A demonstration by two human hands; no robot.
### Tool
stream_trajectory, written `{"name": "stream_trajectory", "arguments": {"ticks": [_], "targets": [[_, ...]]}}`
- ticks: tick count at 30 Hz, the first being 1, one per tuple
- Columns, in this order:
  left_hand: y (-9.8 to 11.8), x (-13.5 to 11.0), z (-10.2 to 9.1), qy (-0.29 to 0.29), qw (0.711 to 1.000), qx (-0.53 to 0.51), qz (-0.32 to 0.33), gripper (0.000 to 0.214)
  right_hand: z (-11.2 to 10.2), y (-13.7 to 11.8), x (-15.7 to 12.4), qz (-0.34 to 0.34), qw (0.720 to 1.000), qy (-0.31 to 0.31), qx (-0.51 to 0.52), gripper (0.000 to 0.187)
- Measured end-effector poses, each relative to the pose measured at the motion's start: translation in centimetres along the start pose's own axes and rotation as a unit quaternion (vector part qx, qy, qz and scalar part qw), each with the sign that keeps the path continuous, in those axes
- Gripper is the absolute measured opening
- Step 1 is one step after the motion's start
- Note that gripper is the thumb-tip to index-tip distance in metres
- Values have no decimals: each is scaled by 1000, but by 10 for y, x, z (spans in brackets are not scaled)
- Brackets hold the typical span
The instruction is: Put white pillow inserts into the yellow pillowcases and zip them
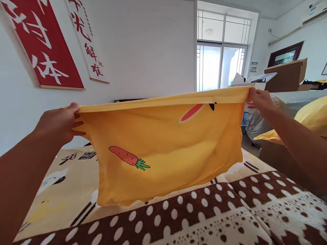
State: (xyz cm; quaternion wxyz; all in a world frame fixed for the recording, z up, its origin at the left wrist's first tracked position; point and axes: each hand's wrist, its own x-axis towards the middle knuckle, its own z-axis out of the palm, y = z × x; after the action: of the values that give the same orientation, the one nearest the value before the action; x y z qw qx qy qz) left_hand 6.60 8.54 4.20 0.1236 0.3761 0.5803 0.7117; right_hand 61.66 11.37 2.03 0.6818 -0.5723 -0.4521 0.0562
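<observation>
A yellow pillowcase (173,143) printed with a carrot hangs stretched out between my two hands, its upper edge turned over in a paler band. My left hand (60,122) pinches the upper left corner, thumb on top and the other fingers partly spread below. At the upper right corner, my right hand (260,100) grips the cloth between thumb and fingers. The lower edge of the pillowcase hangs at the bed, over a cream patterned sheet (81,187); whether it touches cannot be made out.
A brown blanket (153,221) with white spots lies across the near side of the bed. To the right are a puffy yellow item (313,117), a cardboard box (288,73) and clear plastic wrapping (255,119). Red and white scrolls hang on the left wall, and a window (221,64) is behind.
</observation>
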Motion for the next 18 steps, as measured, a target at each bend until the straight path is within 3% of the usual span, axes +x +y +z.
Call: {"name": "stream_trajectory", "arguments": {"ticks": [3,7,14,18], "targets": [[-16,3,22,-43,995,-33,-87,16,13,18,3,69,997,-28,-24,41],[-43,10,56,-84,990,-53,-102,16,34,55,12,120,990,-46,-67,40],[-114,20,121,-122,978,-52,-160,15,69,139,23,223,958,-79,-161,25],[-147,17,148,-132,969,-12,-211,18,84,165,22,291,944,-101,-121,15]]}}
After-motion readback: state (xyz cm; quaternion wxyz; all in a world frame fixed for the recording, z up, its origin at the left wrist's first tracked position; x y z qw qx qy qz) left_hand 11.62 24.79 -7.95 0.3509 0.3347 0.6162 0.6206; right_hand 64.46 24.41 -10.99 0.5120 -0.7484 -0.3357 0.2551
